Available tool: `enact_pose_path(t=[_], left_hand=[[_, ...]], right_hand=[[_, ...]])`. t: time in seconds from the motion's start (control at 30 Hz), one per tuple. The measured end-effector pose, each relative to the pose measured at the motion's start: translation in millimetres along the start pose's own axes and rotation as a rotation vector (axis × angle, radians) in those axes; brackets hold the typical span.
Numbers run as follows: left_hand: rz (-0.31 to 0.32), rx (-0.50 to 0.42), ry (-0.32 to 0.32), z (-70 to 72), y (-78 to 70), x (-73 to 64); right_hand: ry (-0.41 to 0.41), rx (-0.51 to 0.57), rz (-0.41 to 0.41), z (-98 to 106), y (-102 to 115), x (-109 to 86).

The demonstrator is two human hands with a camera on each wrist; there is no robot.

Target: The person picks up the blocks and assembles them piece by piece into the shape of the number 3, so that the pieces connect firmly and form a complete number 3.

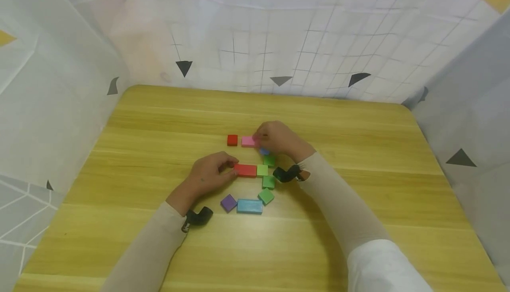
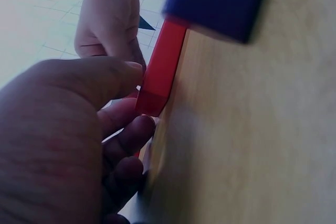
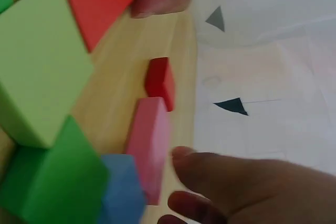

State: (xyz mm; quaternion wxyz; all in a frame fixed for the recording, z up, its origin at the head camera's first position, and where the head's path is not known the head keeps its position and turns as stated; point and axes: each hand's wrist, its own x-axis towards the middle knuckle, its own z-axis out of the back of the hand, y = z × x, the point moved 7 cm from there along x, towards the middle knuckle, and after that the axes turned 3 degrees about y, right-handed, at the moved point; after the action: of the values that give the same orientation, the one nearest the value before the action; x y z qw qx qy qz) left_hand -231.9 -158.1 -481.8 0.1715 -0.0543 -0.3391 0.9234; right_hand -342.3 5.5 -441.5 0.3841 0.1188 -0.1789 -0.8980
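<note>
My left hand [image 1: 213, 172] pinches the left end of a long red block [image 1: 245, 170] between thumb and fingertips; the left wrist view shows the thumb [image 2: 128, 72] against that end. The block's right end meets a light green square block [image 1: 262, 170]. My right hand [image 1: 279, 139] is over the right end of a pink block [image 1: 248, 141], hiding part of it. In the right wrist view its thumb [image 3: 194, 163] is beside the pink block, with a narrow gap between. A small blue block [image 1: 264, 151] lies partly under this hand.
A small red block [image 1: 232, 140] lies left of the pink one. Green blocks [image 1: 268, 160] [image 1: 268, 182] sit above and below the light green one. Nearer me are a tilted green block [image 1: 266, 196], a light blue long block [image 1: 249, 206] and a tilted purple block [image 1: 229, 203].
</note>
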Motion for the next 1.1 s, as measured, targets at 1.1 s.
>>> enact_pose_path(t=[1.1], left_hand=[[-0.007,0.011,0.004,0.3,4.9,0.8]], right_hand=[[0.086,-0.085,0.047,-14,52,51.3]])
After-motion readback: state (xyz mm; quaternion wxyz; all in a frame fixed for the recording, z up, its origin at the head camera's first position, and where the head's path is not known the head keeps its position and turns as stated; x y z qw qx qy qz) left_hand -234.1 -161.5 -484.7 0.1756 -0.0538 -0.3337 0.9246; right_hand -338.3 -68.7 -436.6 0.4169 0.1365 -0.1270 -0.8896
